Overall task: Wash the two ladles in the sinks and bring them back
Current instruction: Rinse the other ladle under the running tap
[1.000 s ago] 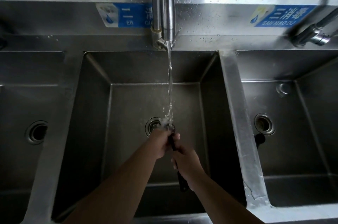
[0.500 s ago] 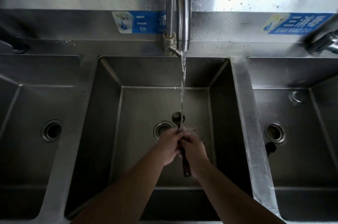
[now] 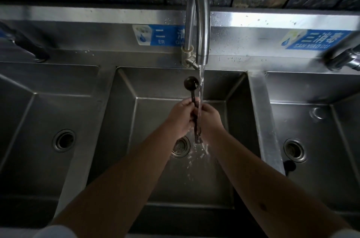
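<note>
Dark ladle (image 3: 191, 83) upright, both hands' grip on handle, under tap stream (image 3: 200, 90)

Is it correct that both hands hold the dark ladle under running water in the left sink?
Not quite. The head view shows both hands, left hand and right hand, holding the dark ladle under running water in the middle sink, not the left one.

The hands (image 3: 194, 117) have raised the ladle (image 3: 191, 84) beside the stream (image 3: 201, 82).
</note>
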`<act>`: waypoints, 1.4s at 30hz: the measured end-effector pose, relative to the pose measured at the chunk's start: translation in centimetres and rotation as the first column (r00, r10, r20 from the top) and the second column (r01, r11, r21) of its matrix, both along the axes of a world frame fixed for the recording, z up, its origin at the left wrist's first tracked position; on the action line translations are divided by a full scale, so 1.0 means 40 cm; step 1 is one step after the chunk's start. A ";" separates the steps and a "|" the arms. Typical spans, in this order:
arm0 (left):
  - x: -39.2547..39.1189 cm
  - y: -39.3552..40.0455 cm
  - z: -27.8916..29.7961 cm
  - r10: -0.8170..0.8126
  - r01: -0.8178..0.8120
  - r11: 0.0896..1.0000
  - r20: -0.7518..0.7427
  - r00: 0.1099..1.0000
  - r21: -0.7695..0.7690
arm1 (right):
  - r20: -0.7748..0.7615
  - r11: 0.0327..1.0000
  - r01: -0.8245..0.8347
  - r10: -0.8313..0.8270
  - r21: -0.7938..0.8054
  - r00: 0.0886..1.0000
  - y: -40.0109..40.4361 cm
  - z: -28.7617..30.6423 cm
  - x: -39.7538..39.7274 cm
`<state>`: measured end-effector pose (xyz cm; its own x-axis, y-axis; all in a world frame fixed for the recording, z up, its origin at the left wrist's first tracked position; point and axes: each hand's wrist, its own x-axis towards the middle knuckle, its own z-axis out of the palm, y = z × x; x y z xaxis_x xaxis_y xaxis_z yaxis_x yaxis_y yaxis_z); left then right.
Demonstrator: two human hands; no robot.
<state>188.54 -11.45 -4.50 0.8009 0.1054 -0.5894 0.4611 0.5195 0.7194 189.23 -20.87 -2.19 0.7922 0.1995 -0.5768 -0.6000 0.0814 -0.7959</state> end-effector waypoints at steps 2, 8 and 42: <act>0.028 0.014 0.040 0.016 -0.016 1.000 0.062 0.998 0.007 | 0.046 0.999 0.000 -0.002 0.050 0.999 0.014 0.039 0.029; 0.045 0.023 0.084 0.051 -0.053 0.998 0.087 0.995 0.024 | 0.120 0.996 -0.005 -0.006 0.094 0.993 0.023 0.098 0.034; -0.311 -0.115 -0.077 -0.201 0.201 0.979 -0.391 0.898 -0.040 | -0.537 0.999 0.030 -0.041 -0.030 0.843 -0.162 -0.078 -0.313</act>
